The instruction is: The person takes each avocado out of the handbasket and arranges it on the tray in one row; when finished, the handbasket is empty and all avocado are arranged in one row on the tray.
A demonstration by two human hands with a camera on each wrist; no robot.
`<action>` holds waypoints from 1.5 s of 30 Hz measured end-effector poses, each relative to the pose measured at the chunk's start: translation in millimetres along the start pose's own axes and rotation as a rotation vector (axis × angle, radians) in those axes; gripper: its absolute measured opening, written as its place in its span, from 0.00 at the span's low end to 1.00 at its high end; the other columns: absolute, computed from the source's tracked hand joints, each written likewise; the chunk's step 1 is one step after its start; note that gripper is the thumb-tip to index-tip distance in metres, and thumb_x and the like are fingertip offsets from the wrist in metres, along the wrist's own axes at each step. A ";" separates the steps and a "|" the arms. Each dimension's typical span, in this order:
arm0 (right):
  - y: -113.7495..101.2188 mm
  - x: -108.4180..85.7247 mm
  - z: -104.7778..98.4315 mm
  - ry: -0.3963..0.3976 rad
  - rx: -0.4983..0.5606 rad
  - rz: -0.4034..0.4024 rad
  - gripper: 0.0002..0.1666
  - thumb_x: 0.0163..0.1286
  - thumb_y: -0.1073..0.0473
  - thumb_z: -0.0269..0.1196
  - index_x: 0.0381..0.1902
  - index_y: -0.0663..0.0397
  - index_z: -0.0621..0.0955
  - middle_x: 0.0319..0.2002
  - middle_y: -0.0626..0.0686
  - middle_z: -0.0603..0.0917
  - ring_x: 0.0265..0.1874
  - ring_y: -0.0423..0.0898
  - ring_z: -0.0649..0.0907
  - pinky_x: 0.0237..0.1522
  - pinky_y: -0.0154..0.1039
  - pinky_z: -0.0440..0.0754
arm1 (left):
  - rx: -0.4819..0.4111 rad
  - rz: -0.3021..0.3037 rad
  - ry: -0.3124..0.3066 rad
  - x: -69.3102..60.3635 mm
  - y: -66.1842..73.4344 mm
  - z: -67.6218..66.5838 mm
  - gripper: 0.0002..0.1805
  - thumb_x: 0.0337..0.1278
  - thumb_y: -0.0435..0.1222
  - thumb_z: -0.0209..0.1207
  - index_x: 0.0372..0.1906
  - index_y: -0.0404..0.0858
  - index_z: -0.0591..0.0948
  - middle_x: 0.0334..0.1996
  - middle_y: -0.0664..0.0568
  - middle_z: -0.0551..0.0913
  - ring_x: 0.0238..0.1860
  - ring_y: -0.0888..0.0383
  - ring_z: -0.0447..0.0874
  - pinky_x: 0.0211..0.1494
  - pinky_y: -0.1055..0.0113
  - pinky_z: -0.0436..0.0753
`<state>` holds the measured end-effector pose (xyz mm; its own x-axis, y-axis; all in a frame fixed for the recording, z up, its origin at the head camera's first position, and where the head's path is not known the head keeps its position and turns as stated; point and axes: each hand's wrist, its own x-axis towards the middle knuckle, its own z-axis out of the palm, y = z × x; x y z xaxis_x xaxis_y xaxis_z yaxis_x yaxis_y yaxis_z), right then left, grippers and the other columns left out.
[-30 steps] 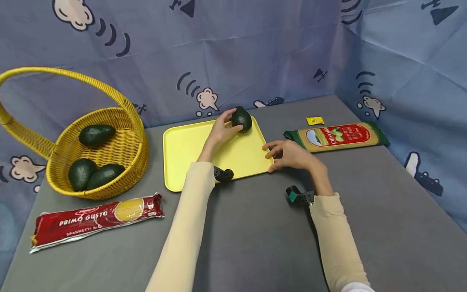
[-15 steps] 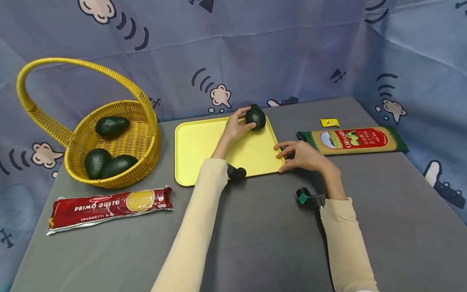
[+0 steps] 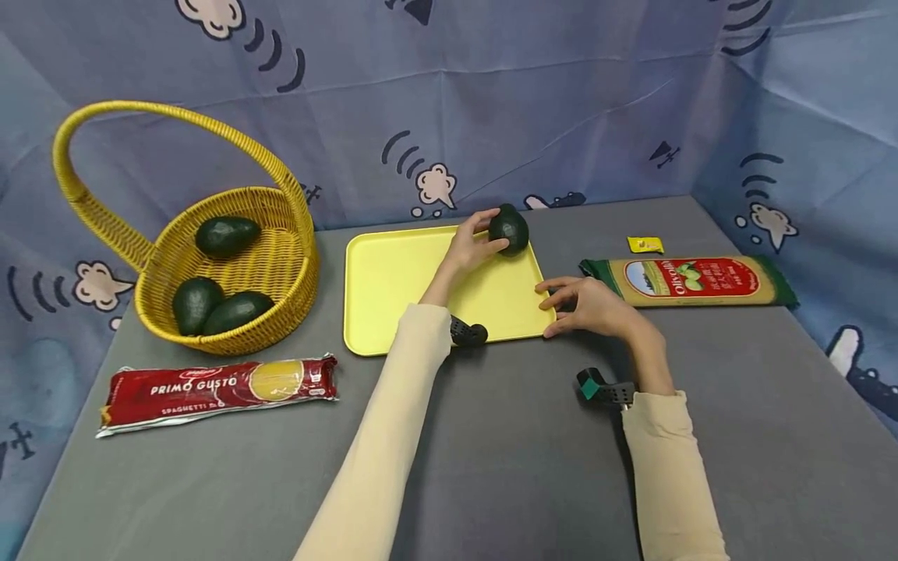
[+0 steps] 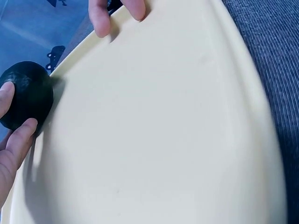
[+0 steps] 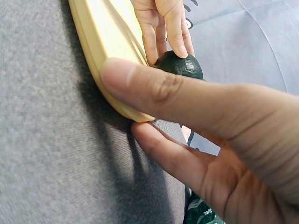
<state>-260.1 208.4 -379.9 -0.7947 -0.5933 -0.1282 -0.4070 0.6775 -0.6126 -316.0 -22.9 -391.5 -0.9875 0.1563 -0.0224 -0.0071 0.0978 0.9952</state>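
In the head view my left hand [image 3: 468,251] grips a dark green avocado [image 3: 510,230] at the back right corner of a yellow tray [image 3: 393,273]. The left wrist view puts this avocado [image 4: 32,93] beside the tray's rim, between thumb and fingers; whether it touches the tray I cannot tell. My right hand [image 3: 595,306] holds the tray's front right corner. Seen from the right wrist, its thumb lies over the rim of the tray [image 5: 100,42] and a finger touches the corner from the other side.
A yellow wicker basket [image 3: 303,300] with a tall handle holds several avocados at the left. Before it lies a red spaghetti packet [image 3: 220,392]. Right of the tray are a green-and-gold pasta packet [image 3: 691,280] and a small yellow sachet [image 3: 645,245]. A patterned cloth backdrop [image 3: 491,117] stands behind.
The head view has swung left, so everything appears shifted right. Both hands keep their places on the avocado and the tray corner.
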 end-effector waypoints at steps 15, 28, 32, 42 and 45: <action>-1.1 -1.7 -0.4 0.015 0.000 -0.004 0.26 0.49 0.56 0.77 0.45 0.63 0.86 0.59 0.59 0.77 0.57 0.55 0.76 0.48 0.49 0.80 | -0.047 -0.020 0.005 2.7 2.7 10.3 0.32 0.61 0.25 0.59 0.70 0.37 0.66 0.65 0.36 0.66 0.62 0.44 0.71 0.58 0.55 0.78; -0.4 -0.7 -1.1 0.018 -0.006 -0.002 0.25 0.49 0.56 0.77 0.44 0.62 0.86 0.59 0.58 0.78 0.52 0.52 0.79 0.46 0.46 0.81 | 0.019 0.010 0.092 5.0 0.2 14.4 0.31 0.60 0.27 0.61 0.68 0.39 0.68 0.62 0.36 0.70 0.59 0.45 0.75 0.53 0.61 0.82; -1.4 0.8 -1.0 0.017 0.004 0.000 0.25 0.49 0.56 0.77 0.44 0.63 0.86 0.59 0.58 0.78 0.51 0.52 0.80 0.46 0.47 0.81 | 0.004 0.000 0.096 5.0 1.0 12.2 0.32 0.59 0.27 0.62 0.68 0.39 0.68 0.62 0.36 0.70 0.59 0.45 0.75 0.53 0.61 0.81; -1.7 0.7 -0.8 0.008 0.016 0.012 0.26 0.49 0.55 0.77 0.45 0.63 0.86 0.59 0.59 0.77 0.57 0.56 0.75 0.50 0.51 0.79 | -0.014 -0.013 0.095 6.3 2.3 5.6 0.31 0.54 0.23 0.63 0.66 0.36 0.72 0.61 0.37 0.71 0.60 0.44 0.74 0.56 0.62 0.79; -0.6 0.5 0.1 0.009 0.018 0.014 0.26 0.48 0.55 0.78 0.44 0.63 0.86 0.59 0.59 0.77 0.55 0.55 0.77 0.49 0.50 0.79 | -0.020 -0.022 0.098 6.5 1.4 4.0 0.30 0.54 0.22 0.63 0.64 0.35 0.73 0.61 0.38 0.71 0.60 0.45 0.75 0.57 0.63 0.79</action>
<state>-260.2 207.7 -379.7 -0.8040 -0.5802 -0.1297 -0.3882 0.6776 -0.6247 -321.7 -17.8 -390.6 -0.9977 0.0571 -0.0359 -0.0312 0.0803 0.9963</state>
